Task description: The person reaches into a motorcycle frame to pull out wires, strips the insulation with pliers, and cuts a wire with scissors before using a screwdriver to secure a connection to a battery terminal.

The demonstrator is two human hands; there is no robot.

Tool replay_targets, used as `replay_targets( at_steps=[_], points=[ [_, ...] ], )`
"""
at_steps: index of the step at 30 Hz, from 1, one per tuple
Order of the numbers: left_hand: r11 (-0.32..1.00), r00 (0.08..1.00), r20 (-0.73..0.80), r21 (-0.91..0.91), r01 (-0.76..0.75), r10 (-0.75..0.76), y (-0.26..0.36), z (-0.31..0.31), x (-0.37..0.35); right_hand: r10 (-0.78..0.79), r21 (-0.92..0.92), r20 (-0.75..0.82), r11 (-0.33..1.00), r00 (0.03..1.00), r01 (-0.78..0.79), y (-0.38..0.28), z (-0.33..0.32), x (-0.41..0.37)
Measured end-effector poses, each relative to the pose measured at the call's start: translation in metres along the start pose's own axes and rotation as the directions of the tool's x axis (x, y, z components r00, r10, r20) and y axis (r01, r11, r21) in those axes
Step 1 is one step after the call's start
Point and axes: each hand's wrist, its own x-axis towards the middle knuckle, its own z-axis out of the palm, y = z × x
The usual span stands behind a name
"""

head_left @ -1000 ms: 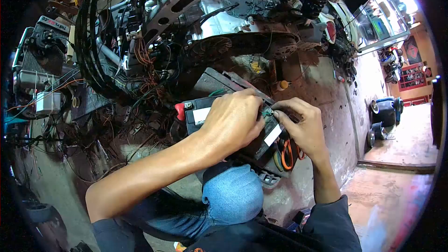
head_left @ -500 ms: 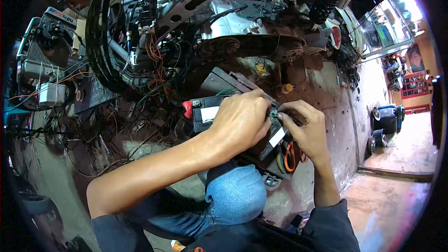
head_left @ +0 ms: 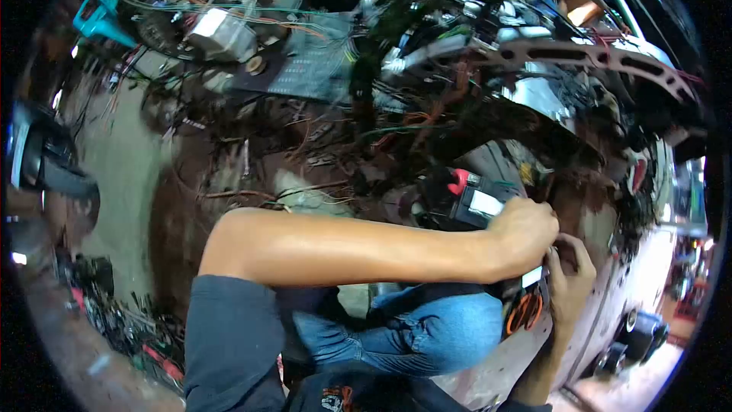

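Note:
My left hand (head_left: 524,235) reaches across a black battery (head_left: 477,204) with a white label and a red terminal cap (head_left: 458,181). Its fingers curl down at the battery's right end and are mostly hidden behind the back of the hand. Close beside it, my right hand (head_left: 573,278) has thumb and forefinger brought together in a pinch. Whatever lies between the fingertips is too small and covered to make out. Just below the hands lies a tool with orange loop handles (head_left: 524,313).
A motorbike frame rail (head_left: 587,57) and tangled wiring stretch across the top right. At the upper left are a white box (head_left: 221,34) and a dark perforated plate (head_left: 313,61). Loose wires and tools litter the floor. A wheel (head_left: 72,191) stands far left.
My view has swung to the left, so the battery and both hands now appear farther right. The hands stay close together at the same end of the battery.

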Motion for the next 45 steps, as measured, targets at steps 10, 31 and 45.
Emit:
replay_targets(
  at_steps=[10,31,45],
  points=[
    [0.997,0.999,-0.037,0.068,0.038,-0.036,0.007,0.028,-0.002,0.049,-0.013,-0.073,0.999,0.996,-0.05,-0.003,0.007,-0.006],
    [0.983,0.996,-0.044,0.163,0.088,-0.081,0.011,0.033,-0.002,-0.06,-0.194,-0.096,0.98,0.994,0.04,0.012,0.007,-0.009],
    [0.978,0.995,-0.043,0.183,0.097,-0.09,0.013,0.035,-0.002,-0.112,-0.226,-0.023,0.969,0.993,0.104,0.008,0.002,-0.009]
  ],
)
